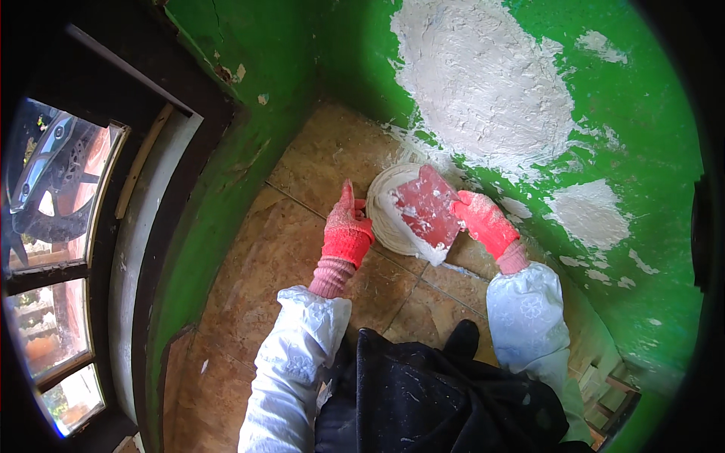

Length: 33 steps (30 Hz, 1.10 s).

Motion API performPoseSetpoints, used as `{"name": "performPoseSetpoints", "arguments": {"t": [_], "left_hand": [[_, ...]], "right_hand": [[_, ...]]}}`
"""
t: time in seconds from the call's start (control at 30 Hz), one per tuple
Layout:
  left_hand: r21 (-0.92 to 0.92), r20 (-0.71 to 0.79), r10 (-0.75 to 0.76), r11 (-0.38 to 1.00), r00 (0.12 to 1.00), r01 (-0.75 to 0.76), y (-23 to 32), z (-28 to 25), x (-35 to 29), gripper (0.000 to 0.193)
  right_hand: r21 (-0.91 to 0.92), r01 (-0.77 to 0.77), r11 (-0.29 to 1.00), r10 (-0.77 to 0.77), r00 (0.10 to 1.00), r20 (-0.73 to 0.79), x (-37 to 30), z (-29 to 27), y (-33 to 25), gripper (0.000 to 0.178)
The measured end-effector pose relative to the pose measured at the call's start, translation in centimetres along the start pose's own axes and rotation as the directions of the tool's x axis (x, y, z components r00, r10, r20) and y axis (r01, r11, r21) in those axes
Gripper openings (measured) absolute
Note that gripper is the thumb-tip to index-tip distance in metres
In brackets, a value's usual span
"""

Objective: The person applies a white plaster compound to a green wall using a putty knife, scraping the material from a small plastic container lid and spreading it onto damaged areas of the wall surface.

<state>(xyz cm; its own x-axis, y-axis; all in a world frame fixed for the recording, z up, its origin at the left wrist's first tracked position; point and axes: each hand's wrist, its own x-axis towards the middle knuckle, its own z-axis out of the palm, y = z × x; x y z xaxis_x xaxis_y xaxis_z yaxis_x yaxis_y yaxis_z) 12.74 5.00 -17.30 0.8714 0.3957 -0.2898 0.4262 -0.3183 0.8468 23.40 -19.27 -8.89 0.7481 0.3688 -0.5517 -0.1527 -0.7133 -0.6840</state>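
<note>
The red plate (424, 202) is probably light and stiff, slick where the white paste clings; its right edge seems the best hold. Flat, four-sided and smeared, it is over the round tub (377, 219). The right hand (485, 221) pinches that edge; the left hand (348, 229) has half-open fingers, apparently empty.

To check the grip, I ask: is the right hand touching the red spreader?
Touching: the head view shows the right hand gripping the red spreader at its right edge.
</note>
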Motion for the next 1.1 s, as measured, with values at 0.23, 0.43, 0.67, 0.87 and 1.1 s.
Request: {"name": "performPoseSetpoints", "arguments": {"t": [0.23,0.43,0.67,0.87,1.1], "left_hand": [[-0.023,0.000,-0.025,0.999,1.000,0.025,0.6,-0.3,-0.5,0.083],[-0.034,0.000,-0.020,0.999,1.000,0.020,0.5,-0.4,-0.5,0.078],[-0.040,0.034,-0.033,0.999,0.999,0.034,0.5,-0.9,-0.2,0.081],[-0.060,0.050,-0.022,0.998,0.999,0.025,1.2,-1.0,0.1,0.081],[-0.042,0.039,-0.008,0.999,0.999,0.010,0.7,-0.9,-0.1,0.081]], "right_hand": [[0.246,-0.059,0.967,0.101,0.981,-0.163,-1.2,-0.6,0.0,0.021],[0.371,-0.081,0.925,0.148,0.977,-0.154,-0.2,-0.1,1.6,0.019],[0.221,-0.013,0.975,0.055,0.982,-0.183,0.4,-0.1,0.4,0.022],[0.004,0.071,0.997,-0.068,0.965,-0.254,1.4,-0.7,0.2,0.024],[0.167,-0.080,0.983,0.110,0.978,-0.176,1.1,-0.7,-0.4,0.035]]}}
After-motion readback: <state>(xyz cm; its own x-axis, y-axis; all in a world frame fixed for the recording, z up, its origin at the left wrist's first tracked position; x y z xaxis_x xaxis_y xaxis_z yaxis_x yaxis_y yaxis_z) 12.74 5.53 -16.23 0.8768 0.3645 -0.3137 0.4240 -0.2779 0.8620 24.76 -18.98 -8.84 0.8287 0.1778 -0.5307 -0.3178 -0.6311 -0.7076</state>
